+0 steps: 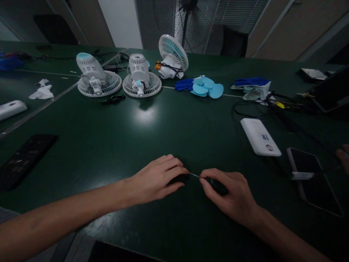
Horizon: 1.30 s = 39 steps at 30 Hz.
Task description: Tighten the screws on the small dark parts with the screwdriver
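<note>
Green bench (109,138) under dim light, hands low at centre

At lower centre, the right hand's (238,196) fingers are closed on a dark-handled screwdriver (218,186), its thin shaft pointing toward the left hand (155,178), whose fingers curl snugly over a small black object (179,178). Light-blue fan blades (215,90) lie at upper centre, near white fans (138,69).

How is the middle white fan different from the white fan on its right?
The right fan has its grille tipped up, while the middle fan has its grille flat on the table. The right fan has an orange part; the middle fan shows none. Both are white with round grilles.
</note>
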Each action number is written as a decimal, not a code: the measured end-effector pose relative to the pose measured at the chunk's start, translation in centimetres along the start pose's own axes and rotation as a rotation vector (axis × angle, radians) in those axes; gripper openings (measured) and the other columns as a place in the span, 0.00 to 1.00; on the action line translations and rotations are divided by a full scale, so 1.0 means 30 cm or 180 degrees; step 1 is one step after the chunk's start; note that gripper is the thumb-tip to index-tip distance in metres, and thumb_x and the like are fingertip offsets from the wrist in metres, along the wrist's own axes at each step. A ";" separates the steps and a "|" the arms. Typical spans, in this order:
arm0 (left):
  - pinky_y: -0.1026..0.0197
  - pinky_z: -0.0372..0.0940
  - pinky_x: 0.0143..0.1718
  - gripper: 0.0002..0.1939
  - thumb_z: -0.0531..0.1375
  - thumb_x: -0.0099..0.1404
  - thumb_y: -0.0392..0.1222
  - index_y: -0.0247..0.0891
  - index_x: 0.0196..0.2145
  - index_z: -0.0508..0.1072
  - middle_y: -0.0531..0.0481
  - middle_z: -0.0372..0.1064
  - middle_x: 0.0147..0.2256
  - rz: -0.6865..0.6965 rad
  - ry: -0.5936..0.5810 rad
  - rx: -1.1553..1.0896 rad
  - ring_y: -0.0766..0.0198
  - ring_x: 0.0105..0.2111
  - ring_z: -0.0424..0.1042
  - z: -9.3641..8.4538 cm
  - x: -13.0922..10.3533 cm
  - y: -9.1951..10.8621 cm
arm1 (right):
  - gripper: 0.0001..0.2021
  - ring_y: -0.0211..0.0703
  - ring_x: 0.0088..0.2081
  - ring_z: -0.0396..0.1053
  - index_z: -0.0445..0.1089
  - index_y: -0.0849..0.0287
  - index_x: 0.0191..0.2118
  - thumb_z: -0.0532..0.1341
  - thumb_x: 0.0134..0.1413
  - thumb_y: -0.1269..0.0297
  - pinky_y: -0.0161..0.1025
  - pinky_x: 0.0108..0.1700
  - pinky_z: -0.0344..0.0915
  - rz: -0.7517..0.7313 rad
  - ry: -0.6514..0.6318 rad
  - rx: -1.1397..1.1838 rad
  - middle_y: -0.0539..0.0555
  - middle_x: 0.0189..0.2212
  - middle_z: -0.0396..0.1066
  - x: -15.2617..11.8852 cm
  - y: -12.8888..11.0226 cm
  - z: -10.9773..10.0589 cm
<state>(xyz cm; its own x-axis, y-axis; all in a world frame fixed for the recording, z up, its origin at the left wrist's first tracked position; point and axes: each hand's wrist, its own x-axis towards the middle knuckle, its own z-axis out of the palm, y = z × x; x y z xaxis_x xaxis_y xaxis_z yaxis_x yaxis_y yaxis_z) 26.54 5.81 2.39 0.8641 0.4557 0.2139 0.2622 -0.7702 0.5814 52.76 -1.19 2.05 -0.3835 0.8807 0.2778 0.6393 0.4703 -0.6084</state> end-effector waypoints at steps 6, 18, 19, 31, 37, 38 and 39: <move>0.54 0.67 0.53 0.14 0.56 0.76 0.41 0.39 0.56 0.71 0.44 0.71 0.50 -0.0363 0.0483 0.0384 0.59 0.49 0.70 -0.112 -0.021 -0.072 | 0.04 0.31 0.25 0.71 0.70 0.54 0.45 0.60 0.67 0.68 0.32 0.29 0.62 -0.0049 0.0046 0.0067 0.43 0.29 0.73 0.002 -0.008 -0.009; 0.59 0.58 0.29 0.19 0.59 0.67 0.57 0.39 0.38 0.79 0.50 0.70 0.27 -0.1721 0.2063 0.1907 0.61 0.32 0.73 -0.584 -0.509 -0.656 | 0.06 0.34 0.27 0.72 0.71 0.54 0.47 0.59 0.69 0.65 0.32 0.30 0.65 -0.0047 -0.0069 0.0184 0.46 0.30 0.75 -0.010 -0.003 -0.011; 0.59 0.57 0.29 0.18 0.60 0.66 0.57 0.38 0.37 0.79 0.51 0.68 0.26 -0.1642 0.2079 0.1896 0.61 0.31 0.72 -0.592 -0.514 -0.661 | 0.06 0.34 0.27 0.72 0.71 0.55 0.46 0.58 0.69 0.64 0.32 0.30 0.65 -0.0042 -0.0073 0.0180 0.46 0.30 0.75 -0.009 -0.004 -0.012; 0.52 0.66 0.49 0.18 0.57 0.75 0.49 0.36 0.54 0.74 0.42 0.70 0.46 -0.0321 0.0088 0.0721 0.56 0.46 0.69 -0.019 -0.018 0.021 | 0.05 0.35 0.26 0.71 0.71 0.55 0.44 0.59 0.69 0.65 0.33 0.31 0.64 0.0082 0.0035 0.0078 0.47 0.29 0.74 -0.008 -0.007 -0.014; 0.56 0.66 0.44 0.13 0.53 0.77 0.39 0.35 0.47 0.76 0.44 0.69 0.41 -0.0072 0.0118 0.0785 0.59 0.41 0.68 0.022 0.005 0.006 | 0.05 0.35 0.26 0.71 0.72 0.55 0.43 0.58 0.68 0.64 0.33 0.31 0.64 0.0053 0.0095 0.0013 0.46 0.28 0.74 -0.011 -0.009 -0.016; 0.56 0.66 0.44 0.12 0.53 0.77 0.39 0.35 0.47 0.76 0.44 0.69 0.41 -0.0044 0.0111 0.0792 0.59 0.41 0.68 0.014 0.005 0.002 | 0.05 0.35 0.26 0.71 0.71 0.55 0.43 0.58 0.68 0.64 0.33 0.31 0.64 0.0051 0.0078 0.0022 0.46 0.28 0.74 -0.010 -0.009 -0.016; 0.56 0.66 0.44 0.11 0.54 0.77 0.40 0.35 0.47 0.75 0.44 0.69 0.42 -0.0033 0.0103 0.0783 0.59 0.41 0.68 0.006 0.005 0.000 | 0.05 0.35 0.26 0.71 0.71 0.55 0.43 0.58 0.68 0.64 0.34 0.31 0.64 0.0052 0.0072 0.0033 0.47 0.28 0.74 -0.009 -0.010 -0.016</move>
<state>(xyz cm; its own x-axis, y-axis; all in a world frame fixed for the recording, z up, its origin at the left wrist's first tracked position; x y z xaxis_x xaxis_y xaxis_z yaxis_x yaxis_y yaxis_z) 26.76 5.81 2.27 0.8476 0.4751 0.2364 0.3712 -0.8491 0.3759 52.99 -1.55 2.50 -0.3578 0.8894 0.2846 0.6382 0.4553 -0.6207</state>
